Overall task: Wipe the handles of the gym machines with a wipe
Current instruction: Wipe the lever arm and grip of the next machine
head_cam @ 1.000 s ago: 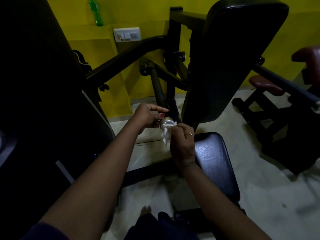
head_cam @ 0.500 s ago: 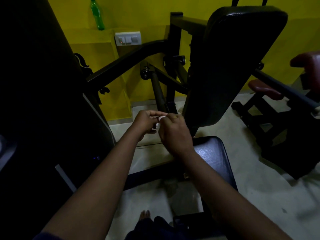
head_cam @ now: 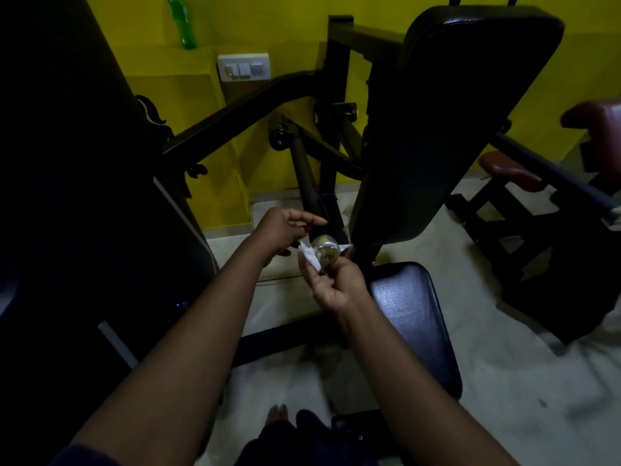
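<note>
Dim gym corner with yellow walls.
A white switch plate sits on the yellow wall; a green bottle stands on a ledge above the pale floor.

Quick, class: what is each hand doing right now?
Left hand: loosely open, holding nothing visible.
Right hand: holding the white wipe against the silver handle end.

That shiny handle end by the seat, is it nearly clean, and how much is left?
Done: cannot tell. In hand: the right hand presses the white wipe around the metal handle end, left hand beside it. Left: the dark bar above looks untouched.
</note>
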`<state>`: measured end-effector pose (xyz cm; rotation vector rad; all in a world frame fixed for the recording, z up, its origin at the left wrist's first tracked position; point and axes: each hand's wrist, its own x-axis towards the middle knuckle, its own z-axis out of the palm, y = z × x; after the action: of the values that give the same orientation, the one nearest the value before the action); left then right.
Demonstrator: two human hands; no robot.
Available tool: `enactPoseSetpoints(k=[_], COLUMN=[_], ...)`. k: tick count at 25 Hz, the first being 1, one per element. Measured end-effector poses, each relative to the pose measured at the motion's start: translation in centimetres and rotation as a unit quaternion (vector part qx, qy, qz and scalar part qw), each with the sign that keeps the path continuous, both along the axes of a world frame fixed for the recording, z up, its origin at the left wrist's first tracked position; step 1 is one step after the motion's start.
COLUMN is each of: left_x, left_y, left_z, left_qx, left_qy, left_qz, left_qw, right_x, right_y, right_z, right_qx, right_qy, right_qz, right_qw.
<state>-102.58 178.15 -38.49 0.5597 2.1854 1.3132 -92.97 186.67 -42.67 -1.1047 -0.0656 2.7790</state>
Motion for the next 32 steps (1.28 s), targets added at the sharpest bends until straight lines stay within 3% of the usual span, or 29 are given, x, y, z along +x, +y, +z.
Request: enactPoseSetpoints(k=[1, 3, 5, 6, 7, 9, 10, 11, 13, 16, 20, 23, 26, 27, 29, 32], left_x=[-0.1, -0.2, -0.1, -0.1, 0.0, 0.3, 0.6, 0.9, 1.3, 0.8, 0.2, -0.1, -0.7, -1.0, -1.7, -2.8], left_y=[0.0, 0.1, 0.1, 0.0, -0.1, 0.0, 0.1, 0.3, 0.7, 0.9, 0.7, 0.0, -0.8, -0.9, -0.8, 0.2], left_z=[0.0, 0.0, 0.1, 0.2, 0.1, -0.1, -0.3, -0.7, -1.5, -2.4, -2.3, -2.3, -2.5, -2.6, -2.7, -2.4], left_qx=[0.002, -0.001, -0.007, -0.007, -0.004, 0.018, 0.034, 0.049, 0.074, 0.087, 0.071, 0.064, 0.05, 0.046, 0.048, 0.067], left_qy=[-0.002, -0.004, -0.002, -0.001, -0.001, -0.003, 0.002, 0.014, 0.04, 0.004, -0.009, -0.018, -0.001, 0.002, 0.004, 0.01], left_qz=[-0.001, -0.007, -0.012, -0.012, -0.008, 0.007, 0.023, 0.046, 0.108, 0.174, 0.165, 0.141, 0.119, 0.116, 0.122, 0.142], left_qw=[1.0, 1.0, 1.0, 1.0, 1.0, 1.0, 0.999, 0.998, 0.991, 0.981, 0.984, 0.988, 0.992, 0.992, 0.991, 0.988], right_x=[0.1, 0.0, 0.2, 0.4, 0.7, 1.7, 2.2, 2.7, 3.2, 2.2, -4.3, -6.2, -2.1, -0.5, 0.1, -5.3], right_y=[0.0, 0.0, 0.0, 0.2, 0.4, 0.3, 0.0, -0.4, -0.5, 1.7, 4.7, 4.6, 4.1, 4.0, 3.9, 4.5], right_z=[0.3, 0.8, 1.2, 1.2, 1.0, 1.3, 1.5, 1.8, 1.6, 2.0, 4.3, 4.7, 5.2, 5.4, 5.5, 5.5], right_qx=[-0.056, -0.048, 0.056, 0.162, 0.318, 0.632, 0.728, 0.789, 0.851, 0.845, 0.856, 0.878, 0.912, 0.919, 0.918, 0.906], right_qy=[0.01, 0.003, -0.018, -0.049, -0.118, -0.218, -0.203, -0.175, -0.144, -0.119, -0.108, -0.119, -0.077, -0.052, -0.035, -0.088], right_qz=[0.001, -0.003, -0.011, -0.011, -0.011, -0.004, -0.002, 0.001, -0.004, 0.056, 0.157, 0.185, 0.201, 0.199, 0.207, 0.237], right_qw=[0.998, 0.999, 0.998, 0.986, 0.941, 0.744, 0.655, 0.59, 0.505, 0.518, 0.481, 0.425, 0.349, 0.338, 0.336, 0.341])
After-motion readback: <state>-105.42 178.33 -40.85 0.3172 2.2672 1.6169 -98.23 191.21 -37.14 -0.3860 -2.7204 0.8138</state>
